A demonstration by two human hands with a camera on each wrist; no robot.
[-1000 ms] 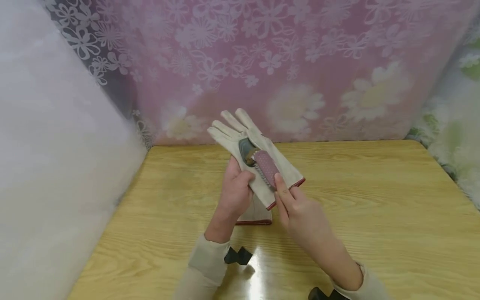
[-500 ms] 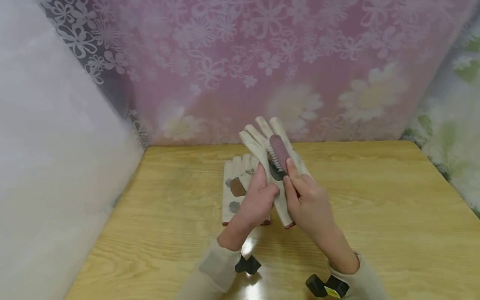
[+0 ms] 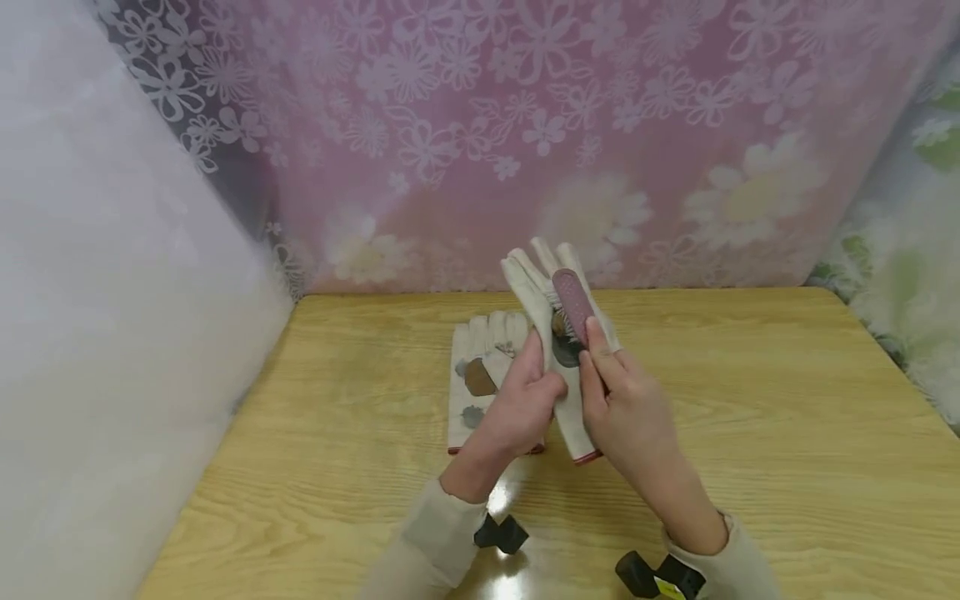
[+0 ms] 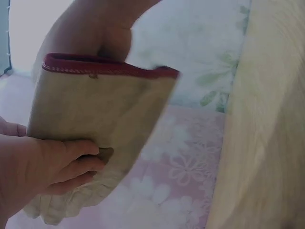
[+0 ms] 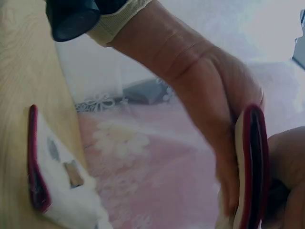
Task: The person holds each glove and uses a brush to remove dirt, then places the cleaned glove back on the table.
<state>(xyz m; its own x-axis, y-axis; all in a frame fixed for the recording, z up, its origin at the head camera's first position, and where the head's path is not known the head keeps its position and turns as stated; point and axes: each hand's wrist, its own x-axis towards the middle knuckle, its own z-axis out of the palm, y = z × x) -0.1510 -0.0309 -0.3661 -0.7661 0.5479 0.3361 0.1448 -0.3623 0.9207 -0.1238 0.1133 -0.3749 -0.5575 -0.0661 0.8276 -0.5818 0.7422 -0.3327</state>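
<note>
pink-backed brush (image 3: 573,302) pinched in the right hand (image 3: 632,404), its bristles (image 3: 567,327) against a dark patch (image 3: 566,352) on a cream, red-hemmed work glove (image 3: 573,419). the left hand (image 3: 525,407) grips that glove by its edge, above the wooden table (image 3: 345,400). a second, blotched glove (image 3: 472,392) lies flat on the tabletop; beyond stands a pink floral backdrop (image 3: 450,183).
</note>
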